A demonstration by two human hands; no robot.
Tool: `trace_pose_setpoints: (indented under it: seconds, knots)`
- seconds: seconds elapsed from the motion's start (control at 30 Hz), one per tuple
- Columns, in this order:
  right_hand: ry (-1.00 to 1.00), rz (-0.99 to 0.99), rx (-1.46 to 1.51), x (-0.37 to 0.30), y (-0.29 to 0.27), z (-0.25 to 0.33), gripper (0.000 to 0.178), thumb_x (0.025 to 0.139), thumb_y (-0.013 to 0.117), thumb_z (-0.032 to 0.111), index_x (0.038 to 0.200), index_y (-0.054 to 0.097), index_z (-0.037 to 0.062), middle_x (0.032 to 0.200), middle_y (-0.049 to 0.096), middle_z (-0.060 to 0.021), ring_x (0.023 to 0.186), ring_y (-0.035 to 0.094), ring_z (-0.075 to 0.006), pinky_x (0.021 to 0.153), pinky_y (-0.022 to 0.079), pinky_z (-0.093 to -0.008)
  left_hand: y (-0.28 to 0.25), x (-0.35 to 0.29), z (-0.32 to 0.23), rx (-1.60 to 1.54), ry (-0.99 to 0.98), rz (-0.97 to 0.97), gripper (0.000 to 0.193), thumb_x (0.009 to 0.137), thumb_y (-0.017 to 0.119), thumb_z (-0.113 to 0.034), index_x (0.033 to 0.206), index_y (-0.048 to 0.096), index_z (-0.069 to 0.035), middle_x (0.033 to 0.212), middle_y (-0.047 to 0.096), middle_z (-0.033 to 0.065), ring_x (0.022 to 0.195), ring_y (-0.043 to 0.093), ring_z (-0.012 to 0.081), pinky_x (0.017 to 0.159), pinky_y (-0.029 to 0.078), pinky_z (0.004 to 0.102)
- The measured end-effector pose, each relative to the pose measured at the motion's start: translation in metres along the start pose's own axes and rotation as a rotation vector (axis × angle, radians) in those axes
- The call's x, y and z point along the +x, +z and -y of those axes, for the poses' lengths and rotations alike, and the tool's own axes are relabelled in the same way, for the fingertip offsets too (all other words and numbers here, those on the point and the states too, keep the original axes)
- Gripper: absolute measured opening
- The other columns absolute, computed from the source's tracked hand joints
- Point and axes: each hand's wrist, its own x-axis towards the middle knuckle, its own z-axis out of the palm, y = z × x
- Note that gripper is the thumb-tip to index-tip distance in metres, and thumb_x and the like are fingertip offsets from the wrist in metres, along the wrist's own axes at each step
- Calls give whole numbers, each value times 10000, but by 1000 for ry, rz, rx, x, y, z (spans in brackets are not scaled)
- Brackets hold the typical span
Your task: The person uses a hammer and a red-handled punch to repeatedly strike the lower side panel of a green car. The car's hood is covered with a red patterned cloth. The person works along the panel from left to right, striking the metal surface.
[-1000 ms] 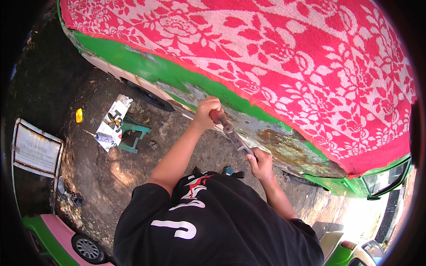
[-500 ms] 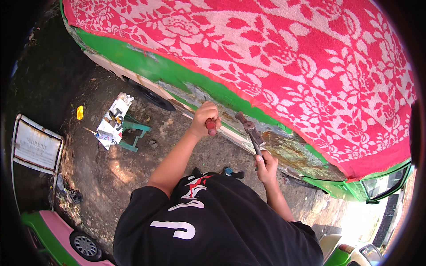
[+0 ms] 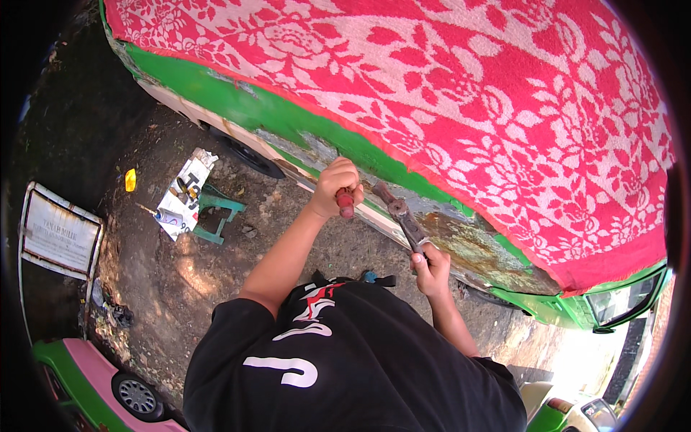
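One green vehicle stretches across the top of the head camera's view, its long side facing the person. A red and pale pink floral cloth covers much of it from above. Below the cloth, the vehicle's side shows green paint, bare grey areas and a brown, rusty-looking patch.

Just beside the middle of that side, the left hand has its fingers wrapped around a red-handled tool, the handle's end pointing back toward the person. Whether the tool's far end touches the vehicle cannot be told. The right hand, farther along the vehicle to the right, has its fingers closed around the handle of a worn hammer. The hammer's head stands near the red handle — a gap shows between them.

Out from the vehicle's left part, near its dark wheel, a green stool stands on bare earth, overlapped by a white printed sheet. On the sheet lie a cylindrical container and small dark items — too small to name. A yellow object lies farther left of the wheel.
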Motion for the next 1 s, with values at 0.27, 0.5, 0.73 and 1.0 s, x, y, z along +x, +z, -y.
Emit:
trace_pose_setpoints:
  seconds: [0.27, 0.5, 0.73, 1.0]
  knots:
    - [43, 32, 33, -4, -1, 4, 320, 951, 588, 277, 767, 601, 14, 586, 579, -24, 519, 563, -114, 510, 442, -264, 0, -2, 2, -26, -2, -17, 281, 674, 642, 4, 640, 372, -65, 605, 417, 69, 566, 431, 259, 598, 381, 368]
    - [50, 36, 30, -7, -1, 8, 304, 946, 597, 262, 773, 605, 12, 580, 575, -24, 517, 565, -112, 516, 447, -263, -8, -3, 4, -27, -1, -53, 281, 693, 641, -12, 630, 371, -59, 608, 424, 69, 565, 426, 257, 590, 367, 361]
    - [61, 32, 18, -8, 2, 11, 284, 938, 601, 243, 774, 603, 12, 583, 576, -22, 513, 557, -114, 509, 439, -270, -22, 4, 10, -7, 28, -64, 278, 670, 638, -3, 622, 371, -61, 607, 432, 63, 562, 429, 252, 585, 365, 357]
    - [110, 73, 50, -5, 9, 20, 233, 890, 675, 246, 893, 658, 13, 649, 590, -108, 572, 583, -231, 576, 464, -332, -35, 6, 17, -5, 36, -65, 273, 647, 632, 9, 613, 371, -64, 609, 440, 61, 549, 426, 246, 583, 375, 349]
